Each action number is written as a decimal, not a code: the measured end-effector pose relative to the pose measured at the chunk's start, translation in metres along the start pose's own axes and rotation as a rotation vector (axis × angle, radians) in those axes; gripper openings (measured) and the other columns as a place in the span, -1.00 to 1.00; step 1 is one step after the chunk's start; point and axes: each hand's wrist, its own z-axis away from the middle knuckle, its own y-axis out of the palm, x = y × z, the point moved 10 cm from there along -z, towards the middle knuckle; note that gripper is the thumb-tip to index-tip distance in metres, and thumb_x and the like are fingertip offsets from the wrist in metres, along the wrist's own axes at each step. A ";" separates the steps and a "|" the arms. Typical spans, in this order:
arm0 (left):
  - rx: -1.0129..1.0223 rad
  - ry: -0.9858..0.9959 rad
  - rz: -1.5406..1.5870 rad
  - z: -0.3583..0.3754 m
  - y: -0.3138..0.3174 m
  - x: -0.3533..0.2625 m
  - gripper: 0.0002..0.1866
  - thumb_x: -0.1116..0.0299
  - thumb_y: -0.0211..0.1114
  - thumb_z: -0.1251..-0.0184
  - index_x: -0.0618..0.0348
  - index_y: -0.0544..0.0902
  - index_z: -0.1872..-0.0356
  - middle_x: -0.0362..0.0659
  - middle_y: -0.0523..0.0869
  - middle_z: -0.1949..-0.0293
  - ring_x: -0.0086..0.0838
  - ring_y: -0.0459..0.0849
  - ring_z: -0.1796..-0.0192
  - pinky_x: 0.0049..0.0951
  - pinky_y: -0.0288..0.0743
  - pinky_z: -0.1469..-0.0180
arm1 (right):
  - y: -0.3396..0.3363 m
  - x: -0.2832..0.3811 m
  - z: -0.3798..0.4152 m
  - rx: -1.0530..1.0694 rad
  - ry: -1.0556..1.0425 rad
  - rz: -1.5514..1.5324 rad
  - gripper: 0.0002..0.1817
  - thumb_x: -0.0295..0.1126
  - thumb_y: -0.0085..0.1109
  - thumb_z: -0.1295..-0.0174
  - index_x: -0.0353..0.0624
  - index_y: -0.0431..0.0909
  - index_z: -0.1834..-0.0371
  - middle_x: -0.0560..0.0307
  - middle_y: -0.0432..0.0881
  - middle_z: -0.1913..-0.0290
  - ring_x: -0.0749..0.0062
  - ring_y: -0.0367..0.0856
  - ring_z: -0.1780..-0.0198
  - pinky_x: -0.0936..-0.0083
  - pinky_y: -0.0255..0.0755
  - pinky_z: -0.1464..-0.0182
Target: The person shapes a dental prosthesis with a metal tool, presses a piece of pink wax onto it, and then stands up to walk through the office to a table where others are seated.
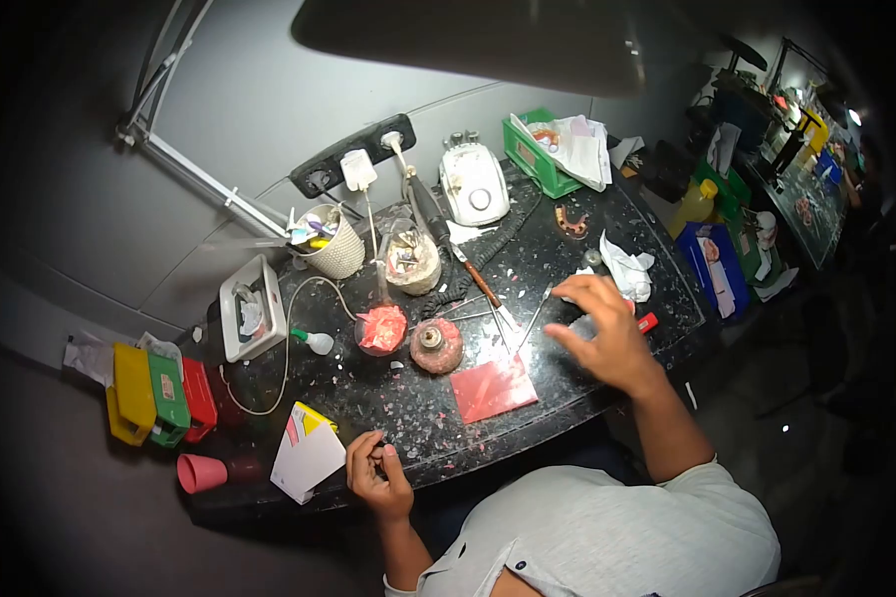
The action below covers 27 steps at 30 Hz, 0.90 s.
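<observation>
My right hand (pixel 607 333) hovers over the right part of the dark bench, thumb and fingers apart, with nothing seen between them. Below and beside it are a red lighter-like piece (pixel 648 322) and a thin metal tool (pixel 535 317). My left hand (pixel 378 476) is at the front edge with its fingers curled in, and no object shows in it. Next to it lies a white paper or card packet (pixel 307 460) with a yellow part. Between my hands is a flat pink-red wax sheet (pixel 494 388). A knife with a brown handle (pixel 482 280) points towards the sheet.
A round glass burner (pixel 436 346) and a dish of pink material (pixel 381 329) stand mid-bench. Behind are a crusted cup (pixel 411 261), a white control box (pixel 474 186) and a green bin (pixel 543 164). A denture-like piece (pixel 570 222) lies near crumpled tissue (pixel 626 267). A lamp hangs overhead.
</observation>
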 end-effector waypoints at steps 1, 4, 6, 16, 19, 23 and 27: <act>0.025 -0.057 0.019 0.003 0.003 0.010 -0.81 0.60 0.19 -0.40 0.44 0.65 0.04 -0.04 0.65 -0.01 -0.56 0.55 0.25 -0.58 0.45 0.21 | -0.009 -0.010 -0.005 -0.025 0.039 0.027 -0.56 -0.37 0.50 -0.12 -0.28 0.63 -0.06 -0.05 0.62 -0.02 0.02 0.55 -0.11 0.22 0.42 -0.22; -0.020 0.019 -0.012 0.000 0.000 0.003 -0.85 0.56 0.20 -0.40 0.39 0.68 0.12 -0.06 0.68 0.15 -0.54 0.55 0.34 -0.58 0.41 0.31 | -0.023 -0.023 -0.013 0.005 0.050 0.270 -0.58 -0.41 0.51 -0.06 -0.30 0.63 0.01 -0.09 0.64 0.02 -0.05 0.57 -0.06 0.21 0.43 -0.18; -0.068 -0.020 -0.033 -0.002 -0.001 -0.001 -0.87 0.51 0.24 -0.37 0.35 0.69 0.18 -0.07 0.69 0.27 -0.52 0.53 0.45 -0.56 0.36 0.43 | -0.017 -0.028 -0.016 -0.006 0.063 0.285 -0.56 -0.41 0.54 -0.02 -0.30 0.63 0.04 -0.13 0.65 0.01 -0.11 0.55 -0.09 0.16 0.41 -0.22; -0.170 -0.016 0.021 -0.001 0.003 0.015 -0.90 0.50 0.35 -0.14 0.24 0.64 0.31 0.01 0.67 0.35 -0.06 0.71 0.36 -0.25 0.60 0.31 | 0.063 0.068 -0.020 0.495 0.007 0.118 -0.71 -0.47 0.50 -0.10 -0.24 0.68 0.10 -0.07 0.73 0.16 0.05 0.73 0.16 0.30 0.60 0.08; -0.143 -0.064 0.045 0.015 0.021 0.035 -0.81 0.43 0.39 -0.14 0.23 0.66 0.22 0.03 0.68 0.24 -0.02 0.73 0.24 -0.18 0.63 0.23 | 0.078 0.121 -0.031 0.635 0.062 0.057 -0.62 -0.48 0.48 -0.13 -0.26 0.63 -0.03 -0.09 0.72 0.18 0.07 0.74 0.20 0.28 0.61 0.14; 0.152 -0.211 -0.041 0.021 0.019 0.031 -0.70 0.27 0.48 -0.17 0.13 0.69 0.11 0.01 0.69 0.04 0.01 0.72 0.01 -0.17 0.63 0.00 | 0.084 0.193 -0.033 0.780 -0.197 0.041 -0.63 -0.41 0.48 -0.15 -0.25 0.62 -0.01 -0.08 0.72 0.14 0.00 0.71 0.20 0.24 0.61 0.09; 0.347 -0.234 -0.073 0.026 -0.040 -0.031 -0.69 0.23 0.42 -0.29 0.14 0.70 0.02 -0.03 0.70 -0.02 -0.04 0.74 0.05 -0.19 0.64 0.03 | 0.068 0.197 -0.026 0.823 -0.040 0.012 -0.54 -0.32 0.48 -0.17 -0.25 0.63 -0.12 -0.21 0.72 0.10 -0.12 0.71 0.03 0.15 0.59 -0.03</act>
